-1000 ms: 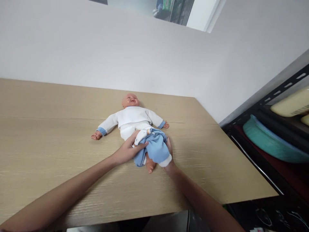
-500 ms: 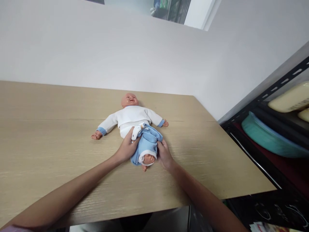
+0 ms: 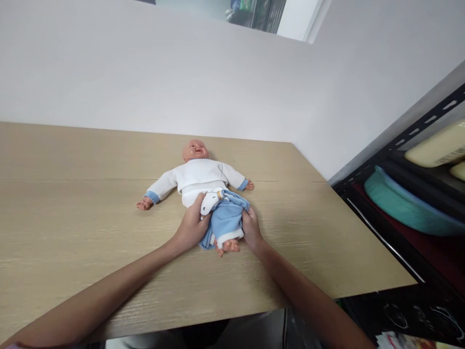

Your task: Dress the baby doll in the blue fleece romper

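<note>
Head view showed both forearms reaching over the wooden table [image 3: 72, 228] toward the doll [image 3: 198, 182], which lay on its back near the table's far edge. The left hand [image 3: 191, 228] gripped the blue trousers [image 3: 225, 220] on the doll's near left side, fingers curled into the cloth by the white waistband. The right hand [image 3: 250, 228] clasped the trousers' opposite side, fingers closed on the fabric. Two bare feet poked out just nearer than the trouser cuffs. Right of the doll, beyond the table, stood a dark shelf [image 3: 417, 160] holding a teal tub [image 3: 403, 206].
</note>
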A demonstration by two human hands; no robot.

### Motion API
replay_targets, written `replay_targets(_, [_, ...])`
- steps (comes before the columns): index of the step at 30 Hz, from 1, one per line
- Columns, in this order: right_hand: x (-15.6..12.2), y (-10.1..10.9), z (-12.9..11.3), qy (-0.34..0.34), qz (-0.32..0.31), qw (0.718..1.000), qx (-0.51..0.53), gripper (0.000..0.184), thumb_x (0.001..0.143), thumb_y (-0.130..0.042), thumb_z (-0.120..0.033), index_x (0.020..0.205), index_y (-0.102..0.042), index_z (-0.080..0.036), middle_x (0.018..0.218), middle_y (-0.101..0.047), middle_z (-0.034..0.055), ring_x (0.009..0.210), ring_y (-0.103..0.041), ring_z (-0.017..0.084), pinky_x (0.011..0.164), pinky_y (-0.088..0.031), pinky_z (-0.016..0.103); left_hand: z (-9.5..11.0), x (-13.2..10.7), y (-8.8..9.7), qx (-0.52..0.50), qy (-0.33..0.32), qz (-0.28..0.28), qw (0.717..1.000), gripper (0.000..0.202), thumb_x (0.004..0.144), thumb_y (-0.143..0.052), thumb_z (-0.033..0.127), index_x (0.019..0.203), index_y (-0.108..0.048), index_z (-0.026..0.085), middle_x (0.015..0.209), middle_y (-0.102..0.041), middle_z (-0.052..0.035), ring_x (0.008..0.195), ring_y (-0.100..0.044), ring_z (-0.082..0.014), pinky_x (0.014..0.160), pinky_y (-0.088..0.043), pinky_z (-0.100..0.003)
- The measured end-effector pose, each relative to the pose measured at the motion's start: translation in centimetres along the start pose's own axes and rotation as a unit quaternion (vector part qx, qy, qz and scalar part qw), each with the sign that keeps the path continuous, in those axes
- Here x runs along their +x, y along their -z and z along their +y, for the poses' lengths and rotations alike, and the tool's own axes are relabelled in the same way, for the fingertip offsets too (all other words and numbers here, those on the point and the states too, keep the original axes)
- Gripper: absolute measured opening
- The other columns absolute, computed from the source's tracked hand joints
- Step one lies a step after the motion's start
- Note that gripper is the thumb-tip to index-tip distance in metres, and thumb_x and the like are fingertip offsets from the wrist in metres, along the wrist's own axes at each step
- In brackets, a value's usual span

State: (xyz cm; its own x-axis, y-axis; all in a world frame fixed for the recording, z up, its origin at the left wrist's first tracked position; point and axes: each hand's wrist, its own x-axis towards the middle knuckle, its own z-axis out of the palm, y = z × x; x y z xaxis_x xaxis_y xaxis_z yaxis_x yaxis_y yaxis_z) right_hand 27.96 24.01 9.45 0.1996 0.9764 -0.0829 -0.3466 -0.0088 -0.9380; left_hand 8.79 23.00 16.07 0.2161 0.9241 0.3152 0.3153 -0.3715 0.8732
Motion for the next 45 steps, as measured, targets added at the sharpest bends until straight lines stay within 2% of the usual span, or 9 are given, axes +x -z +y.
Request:
replay_targets(4, [-0.2,-1.0,0.1,-0.027,-0.038,0.999,0.021,0.034,0.078,-0.079,-0.05,0.1,-0.077,-0.025,0.102,-0.082,0.0031,0.097,-0.073,0.027,0.091,-0.06,0.042,-0.5,0.3,-0.1,0.031,0.013,0.034,0.999,0.011,0.091,-0.046,0.016,0.095,-0.043,0.026,0.089,-0.054,0.0009,0.083,-0.052,-0.0203,0.078,-0.045,-0.032])
replay_targets(12, [0.6,-0.4,-0.6,0.003,-0.016,1.0,0.0,0.037,0.077,-0.08,-0.047,0.106,-0.077,-0.024,0.109,-0.081,0.004,0.106,-0.071,0.027,0.099,-0.056,0.042,-0.9,1.3,0.0,0.021,0.017,0.007,1.0,0.008,0.095,-0.05,0.021,0.096,-0.043,0.025,0.092,-0.057,0.0001,0.086,-0.055,-0.0206,0.08,-0.046,-0.034])
replay_targets(15, [0.8,0.3,-0.8,0.006,-0.003,1.0,-0.013,0.036,0.079,-0.076,-0.047,0.108,-0.075,-0.025,0.11,-0.08,0.0027,0.104,-0.071,0.026,0.098,-0.056,0.041,-0.5,1.2,0.6,-0.005,0.021,-0.033,0.999,0.014,0.1,-0.055,0.033,0.108,-0.05,0.023,0.105,-0.064,-0.0029,0.097,-0.061,-0.0226,0.089,-0.05,-0.036])
replay_targets(21, [0.2,0.9,-1.7,-0.069,-0.085,0.993,0.032,0.027,0.079,-0.067,-0.052,0.087,-0.07,-0.026,0.084,-0.076,0.0012,0.094,-0.071,0.03,0.089,-0.059,0.046,1.3,0.9,2.2,-0.048,-0.003,-0.171,0.984,0.055,0.097,-0.071,0.049,0.143,-0.055,0.026,0.143,-0.065,-0.0083,0.135,-0.058,-0.0322,0.118,-0.046,-0.046])
replay_targets(25, [-0.2,1.0,-2.7,-0.032,-0.123,0.991,0.031,0.029,0.078,-0.075,-0.049,0.097,-0.071,-0.026,0.098,-0.077,0.0014,0.096,-0.069,0.028,0.087,-0.058,0.04,0.9,1.0,2.0,-0.051,-0.044,-0.174,0.982,0.055,0.099,-0.069,0.045,0.148,-0.053,0.024,0.148,-0.063,-0.0104,0.14,-0.057,-0.0318,0.122,-0.044,-0.048])
replay_targets(29, [0.2,1.1,-2.8,0.021,-0.104,0.994,-0.03,0.032,0.087,-0.08,-0.05,0.107,-0.068,-0.027,0.096,-0.073,-0.0012,0.085,-0.065,0.02,0.078,-0.054,0.031,-0.6,1.3,1.4,-0.049,-0.061,-0.14,0.987,0.046,0.106,-0.057,0.043,0.148,-0.054,0.023,0.156,-0.059,-0.0122,0.146,-0.053,-0.0306,0.128,-0.036,-0.049])
replay_targets(35, [0.4,0.0,-2.3,-0.021,-0.077,0.997,-0.011,0.04,0.086,-0.079,-0.054,0.111,-0.065,-0.027,0.095,-0.072,-0.0018,0.081,-0.065,0.02,0.076,-0.054,0.031,-0.9,1.5,0.9,-0.043,-0.047,-0.096,0.993,0.039,0.106,-0.058,0.045,0.137,-0.058,0.022,0.143,-0.068,-0.0113,0.131,-0.063,-0.0296,0.118,-0.046,-0.044])
replay_targets(39, [0.4,0.1,-3.0,-0.056,-0.096,0.993,0.025,0.029,0.082,-0.077,-0.041,0.105,-0.068,-0.027,0.1,-0.075,-0.0016,0.09,-0.068,0.022,0.085,-0.054,0.034,0.2,1.0,1.3,-0.034,-0.016,-0.116,0.993,0.043,0.103,-0.061,0.05,0.136,-0.057,0.022,0.13,-0.07,-0.0088,0.121,-0.065,-0.029,0.109,-0.05,-0.043])
replay_targets(45, [1.0,1.7,-3.6,0.022,-0.129,0.991,0.032,0.031,0.079,-0.071,-0.037,0.108,-0.071,-0.027,0.107,-0.075,0.0018,0.111,-0.066,0.027,0.103,-0.05,0.037,1.5,-1.1,3.9,0.076,-0.008,-0.111,0.991,0.045,0.097,-0.068,0.057,0.124,-0.058,0.022,0.113,-0.066,-0.007,0.099,-0.062,-0.0259,0.088,-0.05,-0.039])
